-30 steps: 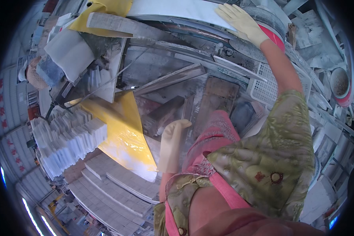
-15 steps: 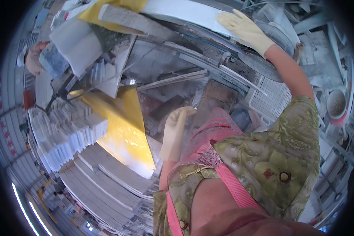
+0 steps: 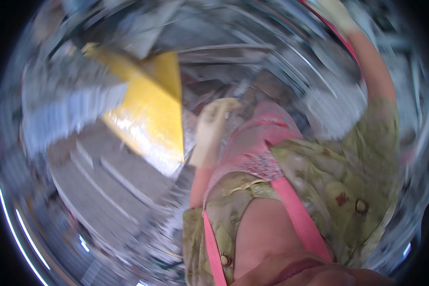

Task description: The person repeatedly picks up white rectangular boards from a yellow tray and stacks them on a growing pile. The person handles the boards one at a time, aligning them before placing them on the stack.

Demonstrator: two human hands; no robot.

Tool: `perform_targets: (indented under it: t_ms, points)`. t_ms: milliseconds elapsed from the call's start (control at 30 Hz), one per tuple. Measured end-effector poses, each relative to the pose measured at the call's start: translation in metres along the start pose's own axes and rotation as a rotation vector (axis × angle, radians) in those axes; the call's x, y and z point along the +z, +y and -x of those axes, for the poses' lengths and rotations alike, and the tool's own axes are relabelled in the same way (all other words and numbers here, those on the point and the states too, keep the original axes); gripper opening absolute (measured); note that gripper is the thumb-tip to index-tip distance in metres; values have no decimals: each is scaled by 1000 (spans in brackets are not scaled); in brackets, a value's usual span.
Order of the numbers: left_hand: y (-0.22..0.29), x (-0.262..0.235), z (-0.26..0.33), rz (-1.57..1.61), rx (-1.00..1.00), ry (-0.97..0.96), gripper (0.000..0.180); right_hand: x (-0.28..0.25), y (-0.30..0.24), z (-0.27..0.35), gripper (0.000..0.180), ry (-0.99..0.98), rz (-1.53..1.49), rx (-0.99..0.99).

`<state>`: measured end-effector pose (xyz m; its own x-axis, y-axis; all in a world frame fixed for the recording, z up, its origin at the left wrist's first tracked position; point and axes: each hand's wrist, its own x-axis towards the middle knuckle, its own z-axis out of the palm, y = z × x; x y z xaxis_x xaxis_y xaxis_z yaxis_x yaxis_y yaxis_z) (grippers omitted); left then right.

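My left hand (image 3: 215, 119), in a cream rubber glove, hangs beside the pink apron (image 3: 252, 148) with its fingers curled in. Whether anything is inside the curl is hidden. My right hand (image 3: 337, 13), in the same kind of glove, reaches out to the far right at the top rim. Its fingers are smeared by motion. Beside it and along the forearm runs a thin red curved edge (image 3: 339, 35), whose kind is too blurred to tell. Left of my left hand drapes a shiny, wet-looking yellow sheet (image 3: 152, 105).
A blurred row of thin pale slabs (image 3: 71, 112) stands at the left. Below them lie stacked long grey planks (image 3: 100, 167). A white perforated basket (image 3: 333, 107) sits under my right arm. Long bars (image 3: 229, 50) lie across the far side.
The whole view has shifted and blurred. My right hand has moved farther out to the upper right, off the pale board. The red curved edge now shows beside it. My left hand stays curled.
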<state>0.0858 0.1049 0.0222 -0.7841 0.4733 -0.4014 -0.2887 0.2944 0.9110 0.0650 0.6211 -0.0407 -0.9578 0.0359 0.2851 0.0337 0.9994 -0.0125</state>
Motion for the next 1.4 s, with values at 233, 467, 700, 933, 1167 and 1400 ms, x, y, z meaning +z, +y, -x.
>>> perform_targets:
  t_ms: [233, 467, 700, 933, 1167, 1400]
  points:
    - [-8, -68, 6, 162, -111, 394, 51, 2, -251, -24, 22, -60, -1442, 152]
    - [-9, -147, 47, 147, 47, 633, 62, 3, -524, -40, 28, -248, -1333, -11]
    - [-39, -148, 52, -30, -184, 744, 59, 15, -573, -3, 48, -846, -1401, -48]
    - [-65, -137, 53, 128, -69, 867, 50, 23, -359, -15, 39, -52, -1220, -542]
    - [-69, -141, 20, 183, -60, 966, 51, -17, -11, -16, 49, 166, -270, 44]
    - [-78, -155, 19, 154, -78, 994, 60, 51, 25, -63, 72, -92, 171, -188]
